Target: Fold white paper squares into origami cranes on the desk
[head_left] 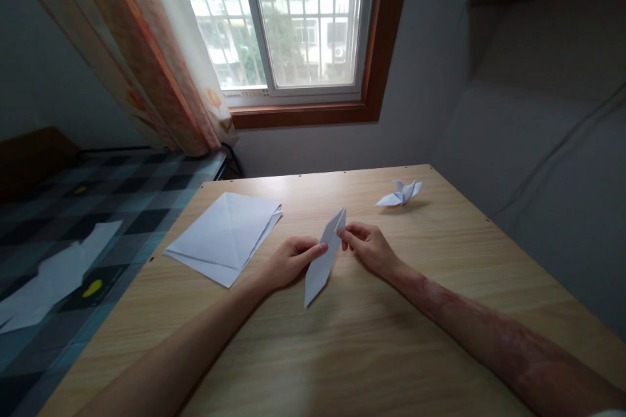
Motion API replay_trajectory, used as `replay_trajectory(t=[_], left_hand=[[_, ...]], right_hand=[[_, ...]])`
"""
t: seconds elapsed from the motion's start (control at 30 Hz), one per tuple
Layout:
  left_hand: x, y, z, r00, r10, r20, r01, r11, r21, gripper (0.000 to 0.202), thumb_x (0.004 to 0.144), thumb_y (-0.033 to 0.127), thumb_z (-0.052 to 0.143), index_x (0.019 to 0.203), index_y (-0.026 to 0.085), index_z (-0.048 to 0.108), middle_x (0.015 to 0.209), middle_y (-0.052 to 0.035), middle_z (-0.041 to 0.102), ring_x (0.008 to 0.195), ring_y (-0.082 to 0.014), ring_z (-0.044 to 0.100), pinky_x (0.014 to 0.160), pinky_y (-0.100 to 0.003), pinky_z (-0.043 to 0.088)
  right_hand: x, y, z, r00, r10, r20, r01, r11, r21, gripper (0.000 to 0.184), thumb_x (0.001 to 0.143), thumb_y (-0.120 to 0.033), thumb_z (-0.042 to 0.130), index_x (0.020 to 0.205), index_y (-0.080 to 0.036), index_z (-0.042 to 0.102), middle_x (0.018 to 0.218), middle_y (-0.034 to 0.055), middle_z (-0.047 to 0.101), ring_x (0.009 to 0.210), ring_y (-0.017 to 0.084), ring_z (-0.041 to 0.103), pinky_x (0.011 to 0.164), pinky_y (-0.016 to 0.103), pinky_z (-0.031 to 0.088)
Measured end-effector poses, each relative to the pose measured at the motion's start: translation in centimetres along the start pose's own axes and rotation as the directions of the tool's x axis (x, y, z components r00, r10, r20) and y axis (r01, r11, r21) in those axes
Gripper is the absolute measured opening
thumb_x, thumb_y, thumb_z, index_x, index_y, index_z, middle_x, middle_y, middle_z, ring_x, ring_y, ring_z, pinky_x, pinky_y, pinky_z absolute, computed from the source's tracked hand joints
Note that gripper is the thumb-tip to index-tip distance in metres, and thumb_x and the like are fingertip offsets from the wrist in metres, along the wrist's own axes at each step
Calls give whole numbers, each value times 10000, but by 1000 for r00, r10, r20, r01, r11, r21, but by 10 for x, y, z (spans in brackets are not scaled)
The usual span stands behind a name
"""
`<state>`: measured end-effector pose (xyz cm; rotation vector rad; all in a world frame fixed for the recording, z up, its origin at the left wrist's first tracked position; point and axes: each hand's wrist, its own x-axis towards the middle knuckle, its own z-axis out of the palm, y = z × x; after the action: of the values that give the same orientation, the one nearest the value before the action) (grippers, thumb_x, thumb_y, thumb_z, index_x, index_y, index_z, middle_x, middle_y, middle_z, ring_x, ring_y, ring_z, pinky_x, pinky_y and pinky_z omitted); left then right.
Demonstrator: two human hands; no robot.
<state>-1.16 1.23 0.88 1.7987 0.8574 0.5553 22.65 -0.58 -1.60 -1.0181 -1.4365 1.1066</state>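
Note:
Between my hands is a folded piece of white paper [323,265], a narrow diamond shape with a split at its far tip. My left hand [295,259] pinches its left edge, thumb on top and the other fingers partly hidden. On the other side, my right hand [368,246] grips the right edge near the far tip between thumb and fingers. To the left lies a stack of white paper squares [225,231] with crease lines. A folded paper crane [401,193] rests near the table's far right corner.
The light wooden table [391,339] has its far edge near the wall below a barred window [308,19]. On the left, a bed with a checked cover [161,176] holds white paper scraps [61,273]. A patterned curtain [147,45] hangs above it.

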Motion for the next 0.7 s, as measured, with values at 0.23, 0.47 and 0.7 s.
replay_trajectory(t=[0.23, 0.47, 0.7], left_hand=[[1, 1, 2, 999, 37, -21, -39, 993, -114, 507, 1070, 599, 573, 924, 133, 709, 814, -13, 592, 762, -159, 496, 690, -273, 403], [0, 7, -1, 988, 141, -56, -142, 990, -7, 446, 1061, 536, 633, 946, 128, 773, 936, -65, 690, 864, -193, 587, 795, -299, 456], [0, 11, -3, 987, 156, -29, -154, 987, 47, 492, 1071, 542, 612, 850, 129, 761, 883, -67, 687, 824, -192, 598, 768, -301, 457]], right_hand=[[1, 2, 0, 998, 10, -66, -9, 1000, 11, 432, 946, -602, 772, 831, -186, 783, 689, 20, 695, 627, 156, 527, 604, 303, 404], [1, 2, 0, 998, 5, -63, -1, 998, 66, 413, 931, -594, 798, 896, -183, 805, 718, 33, 731, 624, 156, 563, 592, 297, 420], [-2, 5, 0, 1000, 9, -17, -9, 999, 43, 385, 956, -570, 783, 916, -189, 819, 739, 34, 744, 663, 165, 602, 617, 294, 432]])
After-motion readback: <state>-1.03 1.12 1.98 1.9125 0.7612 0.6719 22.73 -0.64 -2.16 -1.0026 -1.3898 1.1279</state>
